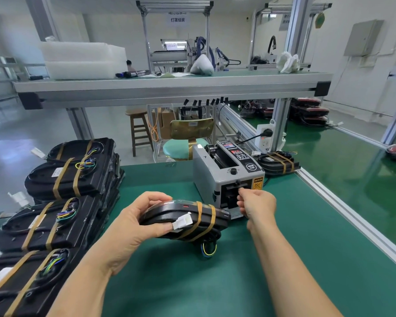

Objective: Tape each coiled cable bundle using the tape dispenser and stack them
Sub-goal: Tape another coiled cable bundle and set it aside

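Note:
My left hand (137, 221) grips a black coiled cable bundle (188, 219) above the green table; two tan tape bands cross it, a white connector sticks out near my fingers, and coloured wires hang below. The grey tape dispenser (226, 177) stands just behind it. At the dispenser's front slot, my right hand (256, 203) has its fingers curled and pinched together; a tape strip between them is too small to make out. Stacks of taped black bundles (62, 177) fill the table's left side.
One more taped bundle (278, 162) lies right of the dispenser, by a white power socket (264, 137). An aluminium rail (352, 216) borders the table on the right. A shelf beam (169, 88) spans overhead. A stool and a chair stand beyond the far edge.

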A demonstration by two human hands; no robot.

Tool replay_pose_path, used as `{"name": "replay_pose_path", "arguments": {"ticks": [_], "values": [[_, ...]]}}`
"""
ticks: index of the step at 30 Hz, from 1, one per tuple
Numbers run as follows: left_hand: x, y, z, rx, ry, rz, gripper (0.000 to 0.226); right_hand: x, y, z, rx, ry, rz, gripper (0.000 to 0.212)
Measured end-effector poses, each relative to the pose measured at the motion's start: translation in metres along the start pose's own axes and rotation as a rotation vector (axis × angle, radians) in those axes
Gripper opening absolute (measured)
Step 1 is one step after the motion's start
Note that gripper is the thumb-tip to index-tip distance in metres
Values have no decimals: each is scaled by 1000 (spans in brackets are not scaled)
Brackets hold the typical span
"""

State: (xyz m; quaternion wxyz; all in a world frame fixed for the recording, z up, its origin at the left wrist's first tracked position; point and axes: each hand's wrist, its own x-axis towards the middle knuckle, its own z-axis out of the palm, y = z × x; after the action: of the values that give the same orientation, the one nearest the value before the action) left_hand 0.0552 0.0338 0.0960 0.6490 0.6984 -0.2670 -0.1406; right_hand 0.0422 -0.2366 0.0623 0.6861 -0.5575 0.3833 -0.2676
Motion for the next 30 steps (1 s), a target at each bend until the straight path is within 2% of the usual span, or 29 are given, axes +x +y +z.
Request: {"name": "replay_pose_path", "arguments": {"ticks": [3,8,14,21,24,27,30], "values": [[0,3,-2,73,-18,-19,51,0,1,1,6,12,6,12],[-2,4,-1,193,-67,-46,64,1,2,3,14,26,13,9],[-4,4,1,232,-94,-74,54,1,4,4,11,33,4,10],[-13,-15,7,91,-131,-110,52,-2,6,1,18,56,-15,16],[-15,-29,16,-14,-103,-139,59,-16,2,-6,155,30,-18,19],[-13,-40,23,-48,-67,-155,69,-42,-5,-12,274,32,-117,16],[-10,-43,25,-60,-53,-158,65,-72,-12,-14,312,-38,-174,17]]}}
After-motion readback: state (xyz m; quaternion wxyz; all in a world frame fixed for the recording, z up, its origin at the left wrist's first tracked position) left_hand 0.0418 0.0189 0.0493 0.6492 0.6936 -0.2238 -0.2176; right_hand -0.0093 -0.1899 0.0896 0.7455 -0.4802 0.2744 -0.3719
